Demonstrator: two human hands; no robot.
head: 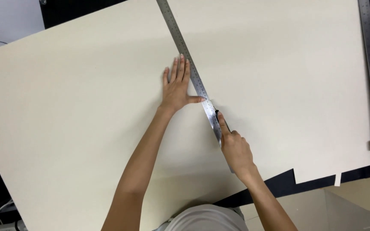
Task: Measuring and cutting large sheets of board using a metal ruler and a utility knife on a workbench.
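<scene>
A large cream-coloured sheet of board [86, 119] is pressed by the left hand [176, 87], spread flat, thumb against a long steel ruler [193, 79]. A thin black-handled knife [219, 117] is gripped by the right hand [235, 147] at the ruler's right edge.

No packages, labels, signs or screens show anywhere around the hands. Nothing of that kind lies beside, above or below them.
</scene>
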